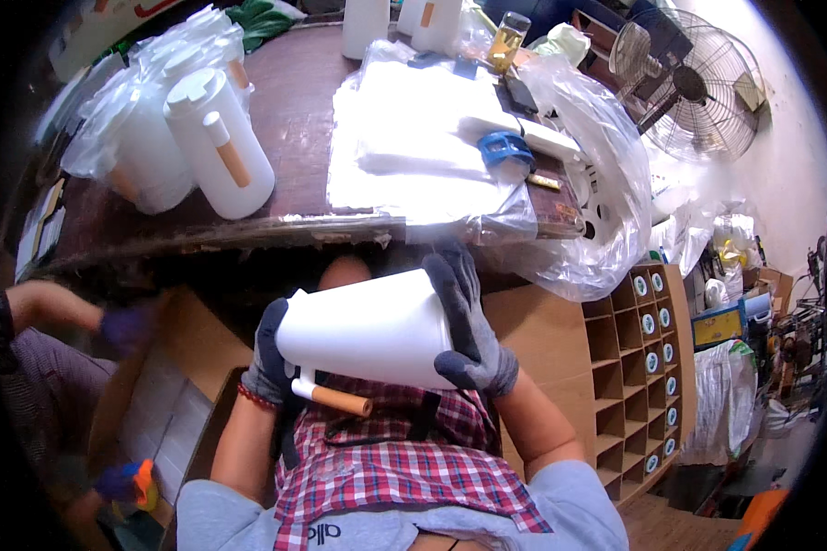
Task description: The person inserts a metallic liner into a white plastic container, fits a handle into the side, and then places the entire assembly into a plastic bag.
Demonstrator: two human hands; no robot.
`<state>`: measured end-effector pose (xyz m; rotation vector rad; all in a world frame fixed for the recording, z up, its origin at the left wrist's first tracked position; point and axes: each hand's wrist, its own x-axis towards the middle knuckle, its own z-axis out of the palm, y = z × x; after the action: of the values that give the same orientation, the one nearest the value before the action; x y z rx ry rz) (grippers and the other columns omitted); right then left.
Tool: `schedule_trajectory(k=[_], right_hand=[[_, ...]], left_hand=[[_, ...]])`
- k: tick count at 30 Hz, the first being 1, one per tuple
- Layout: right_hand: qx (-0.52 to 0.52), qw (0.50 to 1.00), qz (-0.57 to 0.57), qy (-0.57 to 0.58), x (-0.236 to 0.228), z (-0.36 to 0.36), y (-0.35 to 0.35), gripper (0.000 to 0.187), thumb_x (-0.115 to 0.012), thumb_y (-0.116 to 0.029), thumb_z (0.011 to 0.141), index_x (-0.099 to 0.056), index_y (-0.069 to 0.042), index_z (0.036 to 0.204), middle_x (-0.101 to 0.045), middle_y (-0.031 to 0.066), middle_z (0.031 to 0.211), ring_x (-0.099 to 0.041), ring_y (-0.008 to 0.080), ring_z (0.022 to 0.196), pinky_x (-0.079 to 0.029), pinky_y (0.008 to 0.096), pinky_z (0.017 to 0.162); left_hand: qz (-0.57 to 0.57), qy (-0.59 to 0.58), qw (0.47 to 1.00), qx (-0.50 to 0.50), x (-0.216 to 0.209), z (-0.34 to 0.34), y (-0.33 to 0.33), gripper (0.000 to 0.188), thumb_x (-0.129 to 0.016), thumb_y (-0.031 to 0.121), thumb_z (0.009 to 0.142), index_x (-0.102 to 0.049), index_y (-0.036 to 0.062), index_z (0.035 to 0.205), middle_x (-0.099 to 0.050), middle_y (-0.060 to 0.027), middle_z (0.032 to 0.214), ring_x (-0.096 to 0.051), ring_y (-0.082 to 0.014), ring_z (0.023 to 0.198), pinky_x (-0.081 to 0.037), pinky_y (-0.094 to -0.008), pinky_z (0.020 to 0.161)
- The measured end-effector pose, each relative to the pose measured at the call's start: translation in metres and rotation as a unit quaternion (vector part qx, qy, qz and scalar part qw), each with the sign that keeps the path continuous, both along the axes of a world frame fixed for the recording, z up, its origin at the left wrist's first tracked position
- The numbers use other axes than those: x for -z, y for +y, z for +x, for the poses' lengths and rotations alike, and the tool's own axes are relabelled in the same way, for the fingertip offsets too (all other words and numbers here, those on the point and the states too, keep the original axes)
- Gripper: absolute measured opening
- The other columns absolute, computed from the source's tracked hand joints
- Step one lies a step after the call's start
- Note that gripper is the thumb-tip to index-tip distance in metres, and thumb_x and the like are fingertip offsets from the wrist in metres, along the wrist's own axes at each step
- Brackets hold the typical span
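A white jug (pixel 368 326) with a tan-tipped handle lies on its side in front of my chest, held between both gloved hands. My left hand (pixel 268 354), in a dark grey glove, is closed round its lid end; most of those fingers are hidden behind it. My right hand (pixel 469 321) grips the base end, thumb below and fingers along the far side. The handle (pixel 335 399) hangs toward me, over a red checked apron (pixel 432 468). On the table beyond, at left, stands a similar white jug (pixel 220 147), beside jugs wrapped in clear plastic (pixel 147 138).
White sheets (pixel 413 138), a blue tape dispenser (pixel 505 150) and a clear plastic bag (pixel 606 184) lie on the dark table (pixel 294 92). A divided carton (pixel 606 376) stands at right, an open carton (pixel 207 335) at left near a co-worker's arm (pixel 55 303). A fan (pixel 689 83) is behind.
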<state>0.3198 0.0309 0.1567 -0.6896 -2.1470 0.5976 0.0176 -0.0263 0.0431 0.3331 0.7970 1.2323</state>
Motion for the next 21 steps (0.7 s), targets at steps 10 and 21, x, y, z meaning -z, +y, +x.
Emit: schedule_trajectory(k=[10,21], right_hand=[[-0.188,0.157,-0.714,0.656,0.109,0.016,0.026,0.041,-0.052,-0.021,0.099,-0.049,0.001,0.133,-0.060,0.0165,0.121,-0.058,0.0237,0.110,-0.048,0.0351,0.094],[-0.263,0.631,-0.684,0.255,0.063,-0.022,-0.009,0.059,-0.051,-0.035,0.095,-0.037,0.001,0.139,-0.045,0.0192,0.135,-0.044,0.0285,0.125,-0.035,0.0388,0.105]], left_hand=[[0.506,0.624,0.591,0.063,-0.146,0.021,0.006,0.089,-0.070,0.055,0.074,-0.036,0.0104,0.143,-0.047,-0.0145,0.133,-0.048,-0.0328,0.123,-0.043,-0.0458,0.101],[0.754,0.509,0.312,0.275,-0.210,0.086,-0.030,0.045,-0.066,0.034,0.085,-0.059,0.0147,0.125,-0.058,-0.0090,0.124,-0.059,-0.0238,0.113,-0.045,-0.0490,0.101]])
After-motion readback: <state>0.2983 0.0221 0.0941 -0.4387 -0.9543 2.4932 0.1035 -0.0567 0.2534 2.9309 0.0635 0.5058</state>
